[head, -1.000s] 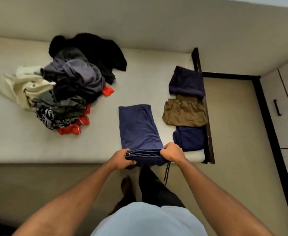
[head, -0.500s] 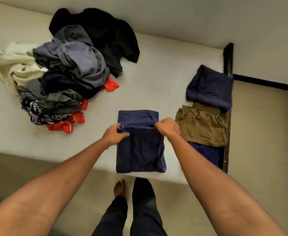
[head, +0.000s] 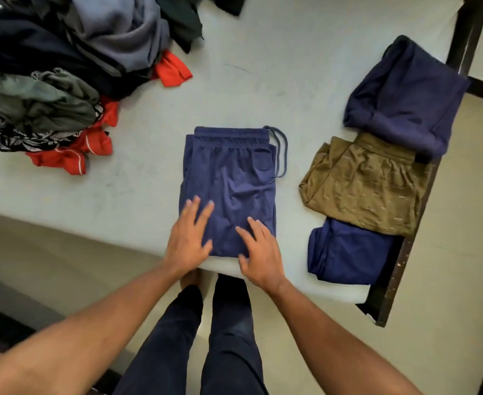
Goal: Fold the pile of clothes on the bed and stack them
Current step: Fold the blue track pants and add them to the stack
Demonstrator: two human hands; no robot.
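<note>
A folded navy garment with an elastic waistband and drawstring (head: pixel 230 181) lies flat on the bed near its front edge. My left hand (head: pixel 189 238) and my right hand (head: pixel 259 249) press on its near end with fingers spread straight. To the right lie three folded items: a navy one (head: pixel 405 98) at the back, an olive-brown one (head: pixel 368 183) in the middle and a blue one (head: pixel 345 252) at the front. The unfolded pile of clothes (head: pixel 63 69) sits at the back left, with grey, dark, patterned and red pieces.
The pale bed (head: pixel 263 67) ends in a dark wooden frame (head: pixel 403 263) on the right. Beige floor lies beyond it and in front. My legs in dark trousers (head: pixel 206 337) stand against the bed's front edge.
The waistband end was carried over from the near edge to the far end, folding the navy garment in half. Both hands let go and now lie flat on its near end. The view moved closer.
</note>
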